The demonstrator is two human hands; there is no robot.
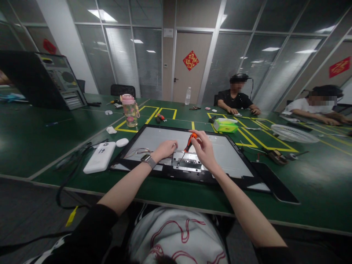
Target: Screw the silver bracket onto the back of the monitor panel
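My right hand (204, 151) is closed round the orange and black handle of a screwdriver (189, 142). The screwdriver's shaft slants down to the left, toward a silver metal bracket (189, 157) on a flat display panel (233, 156). I cannot tell whether the tip sits in a screw. My left hand (165, 148), with a watch (148, 160) on its wrist, rests at the bracket's left edge. Its fingers are curled together, and what they pinch, if anything, is hidden. Thin wires (140, 151) lie on the panel left of that hand.
Left of the panel are a white power bank (99, 158), a small white case (122, 142) and a pink-lidded bottle (129, 112). Beyond it lies a green tissue pack (225, 125). A phone-like black slab (275, 182) lies at right. Two people sit across the table.
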